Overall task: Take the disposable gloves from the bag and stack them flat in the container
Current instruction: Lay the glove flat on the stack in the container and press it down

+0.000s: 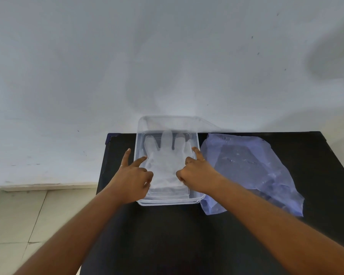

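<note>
A clear plastic container (168,202) stands on the black table (177,235) against the wall. Inside it a translucent disposable glove (164,167) lies flat, fingers pointing away from me, on top of others. My left hand (134,178) rests over the container's left rim, thumb outside, forefinger stretched onto the glove, other fingers curled. My right hand (197,172) sits at the right side, forefinger along the right rim, curled fingers pressing on the glove. The bluish transparent bag (252,171) lies flat to the right of the container.
A white wall rises directly behind the table. Tiled floor and a white skirting ledge (38,186) show at the lower left. The table's left edge runs close to my left forearm.
</note>
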